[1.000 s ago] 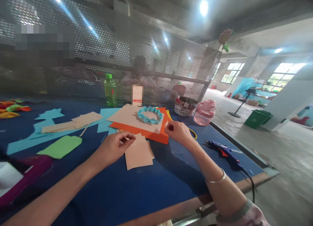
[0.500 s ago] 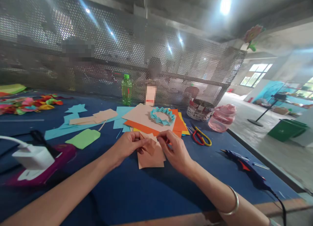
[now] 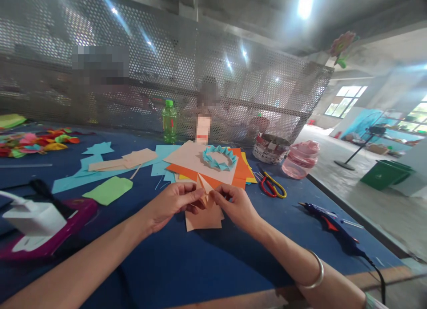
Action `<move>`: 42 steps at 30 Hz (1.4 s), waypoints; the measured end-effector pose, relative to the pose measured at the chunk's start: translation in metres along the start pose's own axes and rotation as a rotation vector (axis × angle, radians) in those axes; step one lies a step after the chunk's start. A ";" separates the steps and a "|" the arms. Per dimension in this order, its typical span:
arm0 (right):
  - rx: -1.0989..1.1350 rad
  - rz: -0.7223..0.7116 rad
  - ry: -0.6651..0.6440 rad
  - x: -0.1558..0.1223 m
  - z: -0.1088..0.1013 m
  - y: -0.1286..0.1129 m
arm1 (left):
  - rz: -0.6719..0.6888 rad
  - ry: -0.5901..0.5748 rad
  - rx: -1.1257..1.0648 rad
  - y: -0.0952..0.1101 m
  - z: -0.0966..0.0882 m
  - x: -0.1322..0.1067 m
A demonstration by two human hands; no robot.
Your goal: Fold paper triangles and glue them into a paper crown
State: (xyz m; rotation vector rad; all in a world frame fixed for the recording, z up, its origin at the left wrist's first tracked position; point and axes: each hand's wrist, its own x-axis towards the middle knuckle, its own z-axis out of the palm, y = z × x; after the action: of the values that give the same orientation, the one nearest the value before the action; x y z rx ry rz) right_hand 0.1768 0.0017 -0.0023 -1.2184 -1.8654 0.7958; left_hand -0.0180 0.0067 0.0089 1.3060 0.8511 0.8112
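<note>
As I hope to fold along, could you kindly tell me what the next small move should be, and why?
I would probably press the creases flatter: the left hand pinches the folded tan paper from one side, the right hand is at its opposite edge, and its folds look slightly open.

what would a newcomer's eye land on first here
Probably the light-blue folded-paper ring, bright on a beige sheet mid-scene. Just in front, the left hand pinches a folded peach paper, the right hand at its edge. Off to the right, the red-and-yellow-handled scissors and dark-blue glue gun also stand out.
</note>
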 end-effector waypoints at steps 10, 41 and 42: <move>0.206 -0.119 -0.071 -0.003 0.000 0.002 | 0.016 0.012 0.007 -0.002 -0.001 -0.001; 0.387 -0.018 -0.059 -0.003 0.007 0.007 | -0.054 -0.039 0.164 -0.007 0.005 0.000; 0.376 -0.023 -0.067 -0.003 0.007 0.006 | -0.056 -0.028 0.172 -0.007 0.005 0.000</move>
State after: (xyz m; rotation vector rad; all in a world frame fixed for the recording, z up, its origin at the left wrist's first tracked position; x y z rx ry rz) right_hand 0.1746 0.0009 -0.0118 -0.9409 -1.6804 1.1265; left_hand -0.0129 0.0037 0.0022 1.4341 0.9470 0.6856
